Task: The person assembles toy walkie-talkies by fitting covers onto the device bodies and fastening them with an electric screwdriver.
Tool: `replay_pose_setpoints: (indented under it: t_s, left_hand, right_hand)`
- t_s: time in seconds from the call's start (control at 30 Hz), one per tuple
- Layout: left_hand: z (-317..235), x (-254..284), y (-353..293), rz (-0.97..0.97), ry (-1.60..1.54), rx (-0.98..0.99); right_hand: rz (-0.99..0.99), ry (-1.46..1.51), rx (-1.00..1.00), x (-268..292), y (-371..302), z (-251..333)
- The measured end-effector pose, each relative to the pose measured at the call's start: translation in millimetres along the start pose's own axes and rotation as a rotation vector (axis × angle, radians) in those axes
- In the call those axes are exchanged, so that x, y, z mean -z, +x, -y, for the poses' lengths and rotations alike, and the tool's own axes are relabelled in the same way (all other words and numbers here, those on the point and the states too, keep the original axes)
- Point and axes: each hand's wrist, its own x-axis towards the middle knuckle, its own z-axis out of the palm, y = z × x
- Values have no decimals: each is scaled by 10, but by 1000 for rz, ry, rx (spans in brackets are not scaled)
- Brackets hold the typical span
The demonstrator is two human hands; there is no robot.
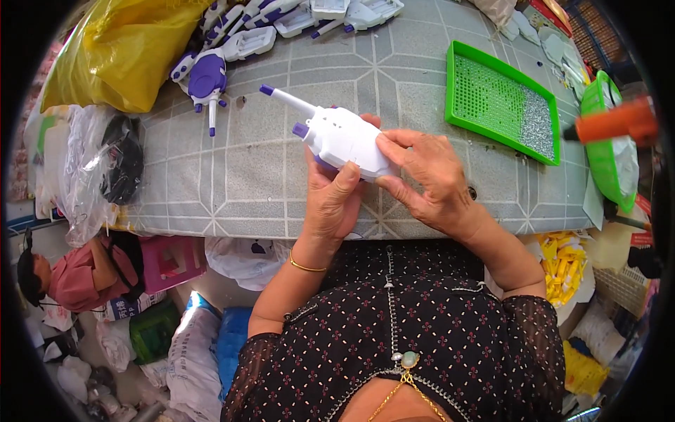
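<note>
The white plastic piece (355,141) is showing a fat, rounded body. A long, thin white stick (294,102) is poking out of it to the upper left, with a purple tip (266,89) on its end. A short purple knob (300,129) is sticking out just beside the stick. Little dark holes are dotting the white face, and a bit of purple is peeking out below. The piece is sitting in both hands, over the grey tablecloth (246,179), near the table's edge on the person's side.

Plain cloth is showing to the left of the piece, and also between it and the green tray (450,74) on the right. Tiny silver bits (538,119) are lying in the tray's right end. Up past the stick, more white and purple parts (246,46) are lying in a heap beside a yellow bag (123,60). On the far right, a blurry orange thing (615,123) is hanging in front of a green basket (605,179).

The left hand (332,197) is gripping the piece from below, and its thumb is pressing on the white side. Its other fingers are mostly hiding. The right hand (436,176) is pinching the right end, with its thumb below and bent fingers on top.
</note>
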Motion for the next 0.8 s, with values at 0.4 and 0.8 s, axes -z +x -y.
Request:
replay_pose_setpoints:
  t_s: [0.4,0.8]
  left_hand:
    - [-372,-139,-316,-311,925,443]
    - [-92,-121,342,404,1668,-359]
  right_hand:
    - [147,101,2,255,-75,-579]
    - [-47,60,12,292,-177,-688]
